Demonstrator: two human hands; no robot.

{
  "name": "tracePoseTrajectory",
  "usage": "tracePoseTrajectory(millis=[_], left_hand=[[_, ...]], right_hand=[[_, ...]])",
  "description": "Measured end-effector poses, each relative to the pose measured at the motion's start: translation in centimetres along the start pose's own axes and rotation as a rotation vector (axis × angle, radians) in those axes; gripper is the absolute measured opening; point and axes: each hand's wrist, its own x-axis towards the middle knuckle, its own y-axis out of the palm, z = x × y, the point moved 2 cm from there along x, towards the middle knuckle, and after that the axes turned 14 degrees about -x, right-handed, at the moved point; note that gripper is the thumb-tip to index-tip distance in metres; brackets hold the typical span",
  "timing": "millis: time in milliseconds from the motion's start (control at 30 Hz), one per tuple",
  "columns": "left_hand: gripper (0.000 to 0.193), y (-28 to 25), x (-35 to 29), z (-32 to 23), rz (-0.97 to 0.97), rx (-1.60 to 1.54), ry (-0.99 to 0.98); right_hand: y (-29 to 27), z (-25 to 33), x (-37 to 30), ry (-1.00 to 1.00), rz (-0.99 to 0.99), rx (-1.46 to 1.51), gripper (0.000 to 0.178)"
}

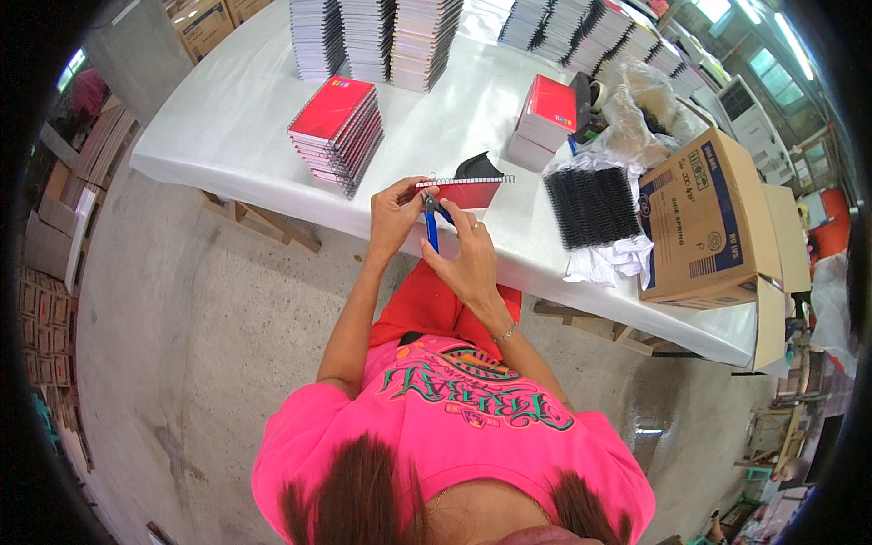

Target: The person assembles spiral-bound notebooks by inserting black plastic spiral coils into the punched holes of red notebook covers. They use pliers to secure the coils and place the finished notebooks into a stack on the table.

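A red notebook [470, 196] with a wire coil along its upper edge stands on edge at the table's front. My left hand [392, 216] is closed on the notebook's left end, fingers at the tip of the coil. In my right hand [470, 262] is a pair of blue-handled pliers [431, 231]; their jaws meet the coil's left end beside my left fingertips. Just behind the notebook lies a black curved piece [478, 167]. A stack of red spiral notebooks [336, 132] stands to the left, and a stack of red-covered pads [545, 116] to the right.
Tall stacks of spiral-bound books [368, 41] line the back of the white-covered table [209, 136]. A bundle of black coils [592, 207] lies on the right beside an open cardboard box [704, 222]. A crumpled plastic bag [640, 104] sits behind them.
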Motion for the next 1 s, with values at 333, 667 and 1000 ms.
tracePoseTrajectory(millis=[333,667,1000], left_hand=[[0.02,0.0,-0.2,-0.3,0.012,0.081,-0.017],[0.021,0.4,-0.7,-0.1,-0.034,0.153,0.109],[0.02,1.6,-1.7,-0.6,-0.087,0.346,0.218]], right_hand=[[0.4,-0.3,-0.1,-0.033,-0.041,0.001,0.065],[0.5,-0.2,-0.4,0.056,0.04,0.113,0.062],[-0.6,-2.1,0.9,0.603,0.785,1.615,0.039]])
